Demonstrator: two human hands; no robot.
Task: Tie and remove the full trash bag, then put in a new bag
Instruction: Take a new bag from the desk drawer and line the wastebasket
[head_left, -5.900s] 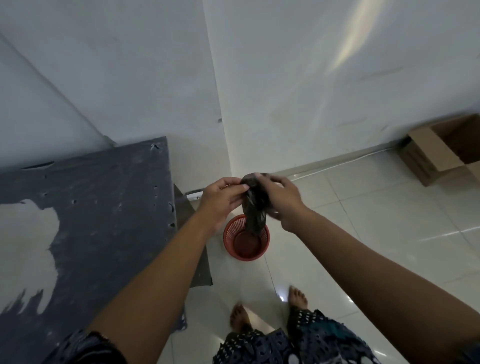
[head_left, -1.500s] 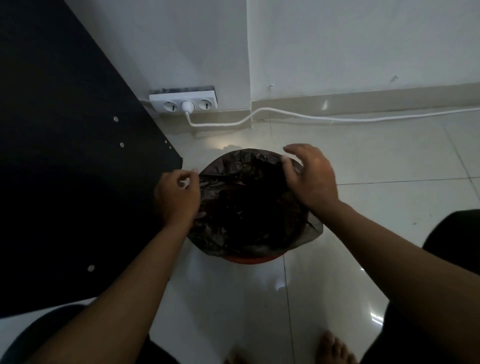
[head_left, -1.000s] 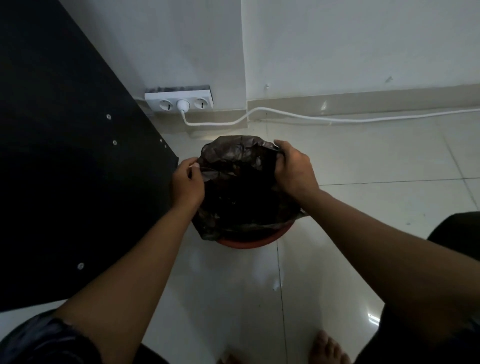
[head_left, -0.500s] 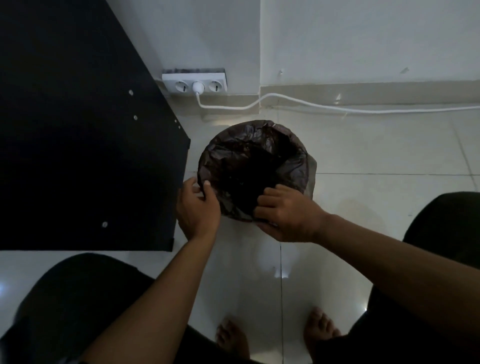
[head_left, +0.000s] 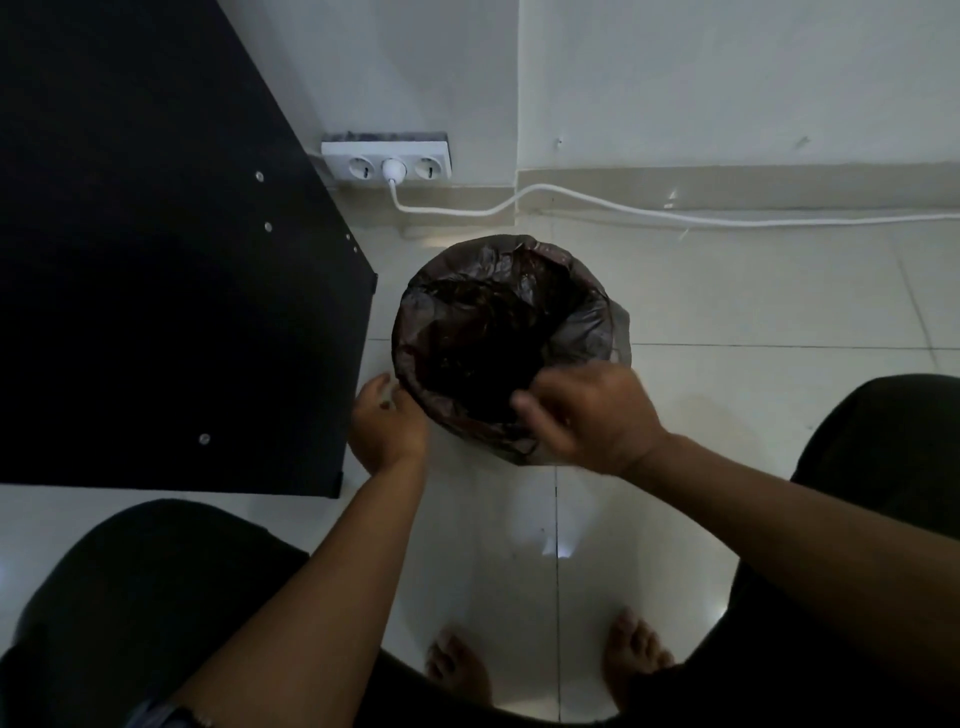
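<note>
While the crinkled dark plastic bag (head_left: 498, 332) lines the small round bin on the tiled floor (head_left: 727, 395), the right hand (head_left: 587, 415) pinches its near edge; left hand (head_left: 387, 423) curls beside the rim, grip unclear. Overpulling could unseat the far fold.
</note>
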